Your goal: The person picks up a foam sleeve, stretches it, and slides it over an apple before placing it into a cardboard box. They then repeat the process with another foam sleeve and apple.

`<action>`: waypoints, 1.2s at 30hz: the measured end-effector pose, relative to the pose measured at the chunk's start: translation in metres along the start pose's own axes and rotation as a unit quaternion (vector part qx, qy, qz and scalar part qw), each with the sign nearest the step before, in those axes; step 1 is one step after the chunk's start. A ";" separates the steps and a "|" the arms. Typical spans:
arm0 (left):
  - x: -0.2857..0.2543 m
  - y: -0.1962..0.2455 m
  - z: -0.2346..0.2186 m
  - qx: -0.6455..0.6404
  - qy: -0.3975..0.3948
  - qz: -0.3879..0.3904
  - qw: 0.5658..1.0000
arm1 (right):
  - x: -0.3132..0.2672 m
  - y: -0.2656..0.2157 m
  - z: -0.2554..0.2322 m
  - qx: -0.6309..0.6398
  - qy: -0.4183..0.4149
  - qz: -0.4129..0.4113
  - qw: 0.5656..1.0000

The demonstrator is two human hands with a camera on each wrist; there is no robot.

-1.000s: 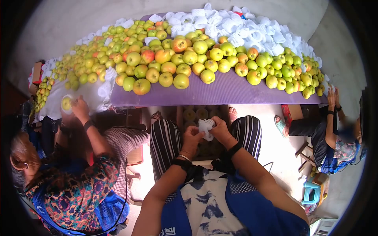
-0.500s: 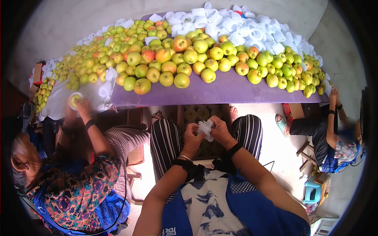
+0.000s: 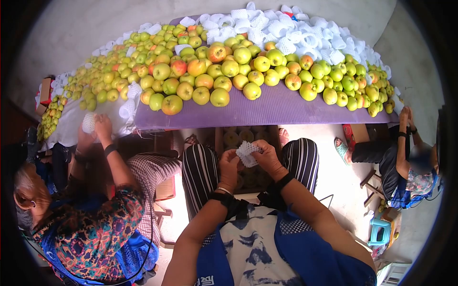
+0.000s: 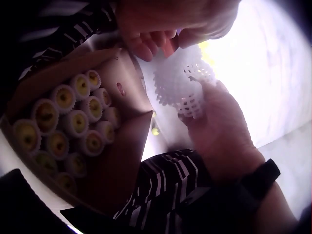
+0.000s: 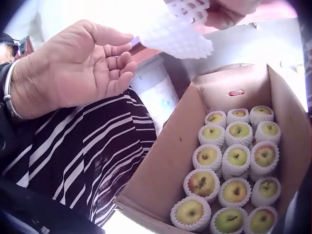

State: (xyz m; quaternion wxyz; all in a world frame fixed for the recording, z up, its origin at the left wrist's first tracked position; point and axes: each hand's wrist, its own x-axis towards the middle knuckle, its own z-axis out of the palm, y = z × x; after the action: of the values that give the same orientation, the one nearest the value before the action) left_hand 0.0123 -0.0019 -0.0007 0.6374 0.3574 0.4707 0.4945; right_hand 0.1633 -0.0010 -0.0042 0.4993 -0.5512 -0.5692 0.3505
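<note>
My right hand (image 3: 268,159) pinches a white foam fruit net (image 3: 248,153) over my lap, with the thumb against its mesh edge. In the left wrist view the net (image 4: 178,85) hangs as a loose sleeve. My left hand (image 3: 228,168) is close beside it; in the right wrist view its palm shows, fingers loosely curled around nothing, thumb tip right at the net's edge. Below both hands, between my knees, a cardboard box (image 5: 161,170) holds rows of netted apples (image 5: 237,157), yellow-green with some red.
A long pile of bare apples (image 3: 202,81) covers the purple-topped table (image 3: 267,112) ahead, with heaped foam nets (image 3: 281,31) behind. To the left, a person (image 3: 90,233) holds a netted fruit (image 3: 89,123). Another person (image 3: 412,176) sits at far right near a blue stool (image 3: 380,232).
The bunched net has spread wider in my right hand, and my left fingers have drawn slightly away from it. The neighbour's fruit has turned, its net now facing me.
</note>
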 end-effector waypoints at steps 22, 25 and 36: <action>-0.006 0.012 0.003 -0.140 -0.192 -0.153 0.959 | 0.002 -0.031 -0.017 0.388 -0.156 0.252 0.872; -0.008 0.018 0.004 -0.182 -0.200 -0.172 0.947 | 0.003 -0.038 -0.019 0.430 -0.143 0.257 0.854; 0.001 -0.008 -0.003 -0.024 -0.081 -0.062 0.995 | 0.001 -0.026 -0.010 0.273 -0.159 0.208 0.926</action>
State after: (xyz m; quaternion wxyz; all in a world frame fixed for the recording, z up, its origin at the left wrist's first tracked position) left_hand 0.0116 -0.0032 -0.0091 0.7108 0.3514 0.4269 0.4348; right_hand 0.1659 -0.0058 0.0231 0.4498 -0.4364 -0.3958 0.6712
